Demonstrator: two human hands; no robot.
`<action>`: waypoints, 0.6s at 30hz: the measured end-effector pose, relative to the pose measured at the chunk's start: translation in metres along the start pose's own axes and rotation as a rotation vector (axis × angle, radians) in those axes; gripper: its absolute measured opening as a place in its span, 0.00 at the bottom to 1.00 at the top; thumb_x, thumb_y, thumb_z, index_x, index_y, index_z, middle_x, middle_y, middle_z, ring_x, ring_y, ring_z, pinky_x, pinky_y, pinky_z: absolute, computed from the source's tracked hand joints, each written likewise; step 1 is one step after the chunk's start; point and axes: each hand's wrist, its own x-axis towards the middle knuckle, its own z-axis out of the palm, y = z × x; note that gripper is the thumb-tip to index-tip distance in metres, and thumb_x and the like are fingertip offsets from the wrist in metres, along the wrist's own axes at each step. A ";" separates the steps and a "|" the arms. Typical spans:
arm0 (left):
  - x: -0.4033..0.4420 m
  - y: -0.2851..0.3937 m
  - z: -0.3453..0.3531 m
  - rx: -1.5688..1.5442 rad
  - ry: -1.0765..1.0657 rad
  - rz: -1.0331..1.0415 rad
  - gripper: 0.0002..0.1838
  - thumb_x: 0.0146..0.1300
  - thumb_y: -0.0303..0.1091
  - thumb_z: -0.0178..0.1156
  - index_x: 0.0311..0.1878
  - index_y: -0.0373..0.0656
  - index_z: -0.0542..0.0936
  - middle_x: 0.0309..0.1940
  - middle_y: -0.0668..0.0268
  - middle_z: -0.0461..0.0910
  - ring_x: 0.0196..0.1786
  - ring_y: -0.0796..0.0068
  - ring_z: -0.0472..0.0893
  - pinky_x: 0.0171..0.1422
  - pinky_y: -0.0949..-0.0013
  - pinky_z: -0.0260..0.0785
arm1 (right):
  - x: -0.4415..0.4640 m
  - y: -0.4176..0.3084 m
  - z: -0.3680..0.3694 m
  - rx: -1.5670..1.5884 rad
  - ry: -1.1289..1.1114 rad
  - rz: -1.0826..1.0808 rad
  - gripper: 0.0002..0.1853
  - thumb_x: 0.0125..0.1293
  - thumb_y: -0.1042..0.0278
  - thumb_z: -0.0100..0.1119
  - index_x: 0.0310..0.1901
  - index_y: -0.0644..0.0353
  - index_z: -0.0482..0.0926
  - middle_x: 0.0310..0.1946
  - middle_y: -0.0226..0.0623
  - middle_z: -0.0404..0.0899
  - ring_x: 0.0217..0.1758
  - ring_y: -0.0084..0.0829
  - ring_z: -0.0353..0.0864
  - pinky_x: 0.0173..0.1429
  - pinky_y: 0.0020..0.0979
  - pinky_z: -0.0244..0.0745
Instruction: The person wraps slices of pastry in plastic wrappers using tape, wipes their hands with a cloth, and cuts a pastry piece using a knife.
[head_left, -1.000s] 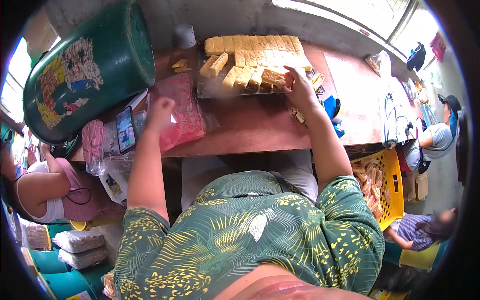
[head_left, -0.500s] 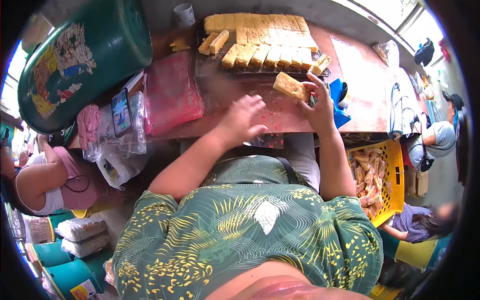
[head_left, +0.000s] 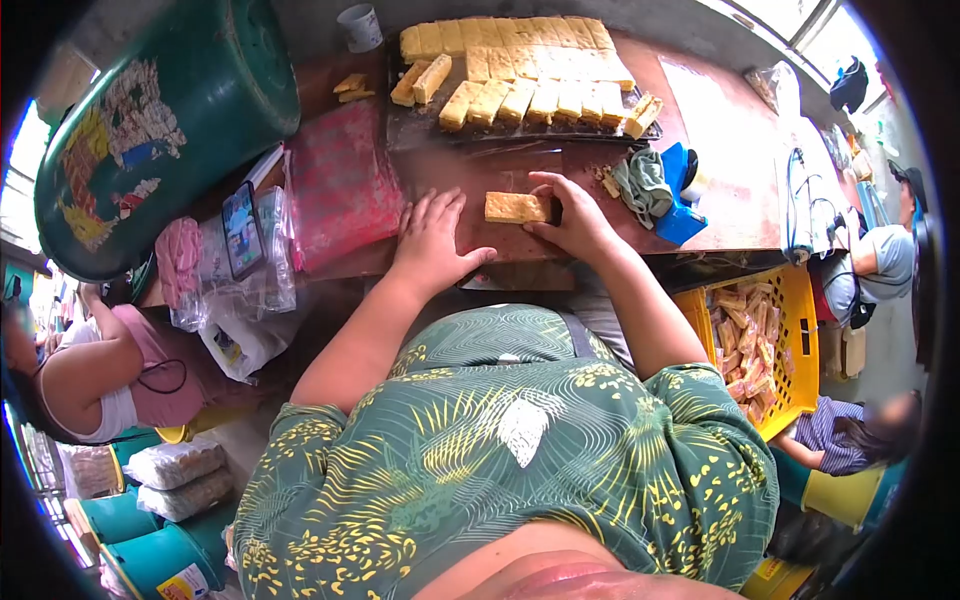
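Right fingers (head_left: 549, 180) pinch a rough, oblong golden slab (head_left: 513, 208); left fingers (head_left: 432, 206) spread over the reddish tabletop (head_left: 505, 243).

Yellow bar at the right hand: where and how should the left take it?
I'd pinch the yellow bar across its long sides near the left end, left hand from the left: that end is free, the right hand has the other.

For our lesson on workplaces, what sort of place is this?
Probably a small food-packing workshop: cut pastry bars lie on a dark tray, a yellow crate holds many wrapped-looking pieces, and other people sit or stand around.
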 end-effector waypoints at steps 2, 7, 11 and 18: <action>0.000 -0.001 0.001 0.003 0.001 0.005 0.54 0.58 0.68 0.71 0.78 0.40 0.69 0.81 0.60 0.64 0.85 0.53 0.56 0.87 0.44 0.47 | -0.001 0.002 0.000 0.014 -0.011 -0.001 0.42 0.54 0.66 0.82 0.71 0.54 0.73 0.53 0.43 0.85 0.60 0.45 0.83 0.67 0.42 0.78; 0.000 0.001 -0.001 0.021 -0.008 0.004 0.53 0.59 0.69 0.70 0.78 0.41 0.69 0.81 0.60 0.63 0.85 0.52 0.56 0.87 0.44 0.47 | -0.018 -0.005 -0.003 -0.321 0.172 -0.213 0.45 0.52 0.57 0.84 0.73 0.51 0.72 0.62 0.41 0.79 0.68 0.45 0.76 0.75 0.47 0.68; 0.002 -0.001 0.002 -0.102 0.040 0.013 0.49 0.62 0.65 0.70 0.76 0.39 0.71 0.79 0.55 0.65 0.84 0.51 0.58 0.86 0.45 0.50 | -0.065 -0.027 0.003 -0.328 -0.007 -0.340 0.39 0.55 0.56 0.79 0.70 0.43 0.76 0.62 0.36 0.78 0.70 0.43 0.73 0.75 0.47 0.65; 0.083 -0.001 -0.003 -0.488 0.091 0.071 0.21 0.71 0.44 0.66 0.58 0.37 0.85 0.61 0.51 0.82 0.67 0.51 0.79 0.73 0.51 0.71 | -0.074 -0.019 0.009 -0.308 -0.002 -0.394 0.10 0.58 0.65 0.75 0.42 0.43 0.89 0.47 0.26 0.83 0.56 0.35 0.81 0.67 0.43 0.71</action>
